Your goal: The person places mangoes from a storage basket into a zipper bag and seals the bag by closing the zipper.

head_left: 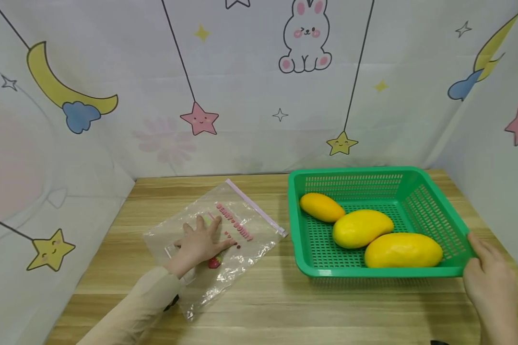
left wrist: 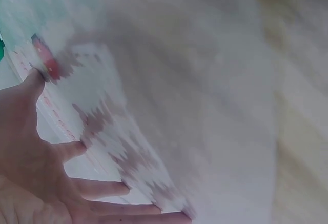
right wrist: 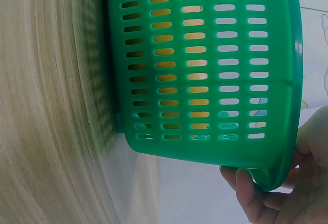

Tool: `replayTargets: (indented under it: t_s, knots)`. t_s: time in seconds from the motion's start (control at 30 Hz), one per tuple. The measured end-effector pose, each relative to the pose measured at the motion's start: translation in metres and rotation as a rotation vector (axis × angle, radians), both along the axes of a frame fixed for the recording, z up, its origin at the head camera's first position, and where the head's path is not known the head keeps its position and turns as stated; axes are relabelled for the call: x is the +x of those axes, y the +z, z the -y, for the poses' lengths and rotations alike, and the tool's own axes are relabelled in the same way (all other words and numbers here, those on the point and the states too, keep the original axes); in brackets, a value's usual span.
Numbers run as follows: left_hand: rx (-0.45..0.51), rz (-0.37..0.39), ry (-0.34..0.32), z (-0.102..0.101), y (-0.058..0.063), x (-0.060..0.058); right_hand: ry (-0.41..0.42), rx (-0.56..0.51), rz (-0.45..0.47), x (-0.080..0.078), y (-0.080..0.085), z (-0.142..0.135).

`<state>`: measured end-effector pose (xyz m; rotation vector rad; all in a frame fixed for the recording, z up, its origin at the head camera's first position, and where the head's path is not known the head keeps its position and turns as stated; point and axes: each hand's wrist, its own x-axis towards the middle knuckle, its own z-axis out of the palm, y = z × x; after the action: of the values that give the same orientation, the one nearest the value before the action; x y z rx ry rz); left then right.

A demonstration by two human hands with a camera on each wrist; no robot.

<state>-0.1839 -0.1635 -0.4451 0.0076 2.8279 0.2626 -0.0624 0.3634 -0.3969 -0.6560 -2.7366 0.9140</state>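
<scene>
A clear zip bag (head_left: 237,261) with pink lettering, a strawberry print and a lilac slider strip lies flat on the table. My left hand (head_left: 198,244) rests on it with fingers spread; in the left wrist view the fingertips (left wrist: 123,187) touch the plastic. To the right stands a green plastic basket (head_left: 300,239) with slotted walls. Inside it are three yellow mangoes: a smaller one (head_left: 321,207) at the left, one (head_left: 362,228) in the middle and a large one (head_left: 403,250) at the front. My right hand (head_left: 492,278) grips the basket's right front corner, fingers curled under the rim.
The wooden table (head_left: 259,306) has a white patterned cloth (head_left: 246,86) hanging behind it and along both sides. The basket reaches close to the back edge and the right side of the table.
</scene>
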Motion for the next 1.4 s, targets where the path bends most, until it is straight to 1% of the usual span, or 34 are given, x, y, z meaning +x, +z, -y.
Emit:
replayTargets:
  t_s: [0.23, 0.47, 0.83, 1.17, 1.4]
  knots:
    - [-0.031, 0.004, -0.033, 0.003, 0.001, 0.001, 0.000, 0.022, -0.008, 0.000, -0.002, 0.000]
    - [-0.042, 0.019, -0.059, 0.006, 0.007, 0.001, -0.004, 0.022, -0.006, 0.000, -0.002, -0.001]
    - [-0.040, 0.036, -0.117, 0.014, 0.007, -0.001, -0.001, 0.033, -0.014, 0.000, -0.005, -0.002]
    - [-0.051, 0.042, -0.135, 0.017, 0.005, -0.003, 0.000, 0.042, 0.006, 0.000, -0.003, -0.001]
    - [-0.043, 0.035, -0.145, 0.018, 0.007, -0.002, 0.007, 0.036, -0.009, 0.001, -0.004, -0.002]
